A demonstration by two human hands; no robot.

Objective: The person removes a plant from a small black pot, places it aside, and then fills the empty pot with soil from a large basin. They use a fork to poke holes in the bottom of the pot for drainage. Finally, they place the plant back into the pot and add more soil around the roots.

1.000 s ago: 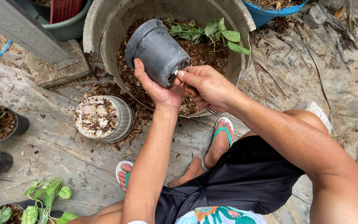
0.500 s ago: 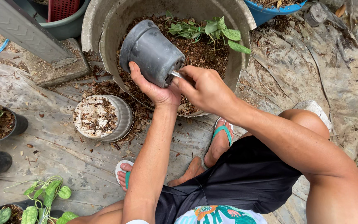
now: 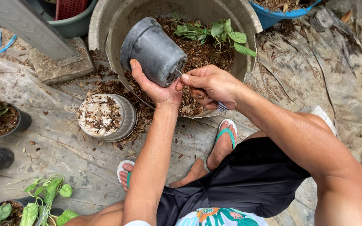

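The black plastic pot (image 3: pixel 152 49) is cupped under its base by the left hand (image 3: pixel 158 88), fingers curled around it. A thin metal tool (image 3: pixel 178 72) is pinched shut in the right hand (image 3: pixel 212 86), touching the base. Beyond the fingers lies the soil-filled basin (image 3: pixel 248 25). The pot seems light and slightly flexible; the rim or wall is best gripped.

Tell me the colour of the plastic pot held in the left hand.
Dark grey, round plastic pot; the head view shows it clearly, tipped over the soil basin.
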